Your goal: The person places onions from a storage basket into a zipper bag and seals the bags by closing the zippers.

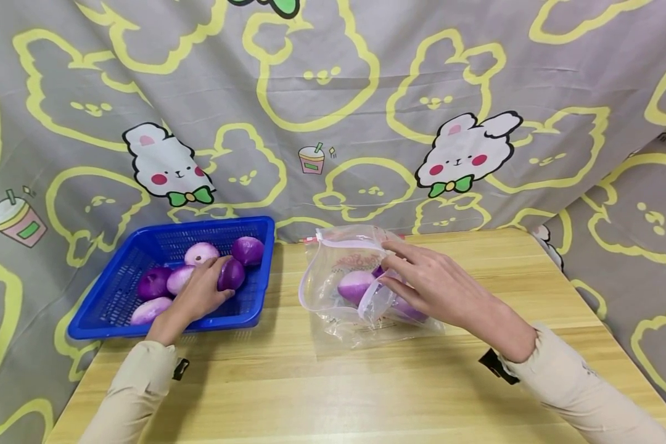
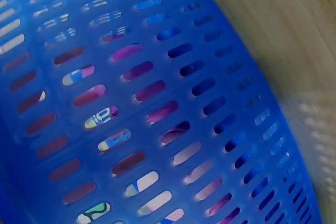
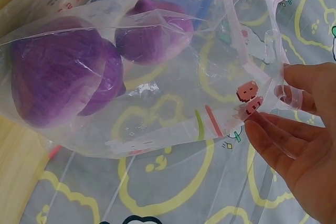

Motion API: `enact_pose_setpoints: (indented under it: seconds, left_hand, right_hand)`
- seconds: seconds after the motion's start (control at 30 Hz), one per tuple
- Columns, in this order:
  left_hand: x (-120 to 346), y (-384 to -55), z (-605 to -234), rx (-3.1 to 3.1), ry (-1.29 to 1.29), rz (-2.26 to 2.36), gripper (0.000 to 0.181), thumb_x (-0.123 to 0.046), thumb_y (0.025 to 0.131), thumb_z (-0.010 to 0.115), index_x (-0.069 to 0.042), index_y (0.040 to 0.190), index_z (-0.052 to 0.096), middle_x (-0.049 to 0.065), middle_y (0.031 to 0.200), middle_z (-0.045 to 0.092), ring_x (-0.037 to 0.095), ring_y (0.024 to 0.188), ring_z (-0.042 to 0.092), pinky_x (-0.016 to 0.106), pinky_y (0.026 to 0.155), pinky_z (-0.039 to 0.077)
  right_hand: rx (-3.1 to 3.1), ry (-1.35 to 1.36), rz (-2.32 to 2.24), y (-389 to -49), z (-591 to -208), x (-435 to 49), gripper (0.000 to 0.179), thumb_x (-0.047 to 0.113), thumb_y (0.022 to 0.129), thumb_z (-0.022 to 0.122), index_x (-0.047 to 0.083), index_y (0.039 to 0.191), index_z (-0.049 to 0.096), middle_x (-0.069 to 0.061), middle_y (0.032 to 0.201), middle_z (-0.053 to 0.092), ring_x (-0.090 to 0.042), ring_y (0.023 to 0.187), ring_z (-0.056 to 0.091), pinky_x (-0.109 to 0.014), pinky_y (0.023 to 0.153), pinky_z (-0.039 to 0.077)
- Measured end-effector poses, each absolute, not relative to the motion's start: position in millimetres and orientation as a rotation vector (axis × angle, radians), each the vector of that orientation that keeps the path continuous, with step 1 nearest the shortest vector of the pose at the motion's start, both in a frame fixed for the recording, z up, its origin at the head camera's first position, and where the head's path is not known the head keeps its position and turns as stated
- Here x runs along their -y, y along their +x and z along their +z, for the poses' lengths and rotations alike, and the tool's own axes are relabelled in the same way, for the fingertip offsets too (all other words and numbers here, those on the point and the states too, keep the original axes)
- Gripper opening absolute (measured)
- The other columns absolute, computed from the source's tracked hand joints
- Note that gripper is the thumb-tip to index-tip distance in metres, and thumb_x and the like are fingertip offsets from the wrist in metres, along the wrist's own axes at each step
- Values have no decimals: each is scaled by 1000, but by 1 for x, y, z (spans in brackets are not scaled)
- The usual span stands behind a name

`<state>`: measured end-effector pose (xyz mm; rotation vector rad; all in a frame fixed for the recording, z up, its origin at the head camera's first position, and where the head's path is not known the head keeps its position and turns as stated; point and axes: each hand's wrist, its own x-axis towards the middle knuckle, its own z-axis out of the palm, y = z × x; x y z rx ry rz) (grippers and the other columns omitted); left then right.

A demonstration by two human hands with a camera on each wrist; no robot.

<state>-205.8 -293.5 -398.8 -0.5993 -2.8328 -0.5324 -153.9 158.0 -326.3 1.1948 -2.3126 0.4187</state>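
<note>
In the head view my left hand (image 1: 197,293) reaches into a blue slotted basket (image 1: 83,317) and grips a dark purple onion (image 1: 231,275). Several other onions (image 1: 154,282) lie around it. The left wrist view shows only the basket's wall (image 2: 170,77), with purple through its slots; the hand is hidden there. At the right, my right hand (image 1: 441,280) pinches the mouth edge of a clear zip bag (image 1: 333,330), which gapes toward the left. Purple-and-white onions (image 1: 354,286) lie inside it. Seen from the right wrist, the fingers (image 3: 273,145) hold the bag's rim, onions (image 3: 155,35) deeper inside.
Both containers stand on a wood-grain table (image 1: 333,394). Behind it hangs a grey curtain (image 1: 344,74) with cartoon animals, which also runs along the sides. The basket is at the table's back left, the bag right of centre.
</note>
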Motion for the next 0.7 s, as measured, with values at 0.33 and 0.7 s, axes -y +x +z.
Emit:
enact_pose_setpoints:
  seconds: [0.33,0.7]
  left_hand:
    - [292,-206,-392,2949,-650,-619,50,-4,75,81,7,118,60,27,107,66,43,100,61,57,88,46]
    - [291,-206,-385,2961,-694,-633,49,-9,79,81,7,121,62,23,106,69,34,90,66,53,82,51]
  right_hand:
    - [2316,1196,419,-153,-325,-157,18,20,89,75,11,102,65,-18,129,62,-30,101,68,-40,76,58]
    - [2326,1203,427,-153,-327,-156,18,22,89,75,12,100,65,-17,129,63,-28,98,69,-37,74,59]
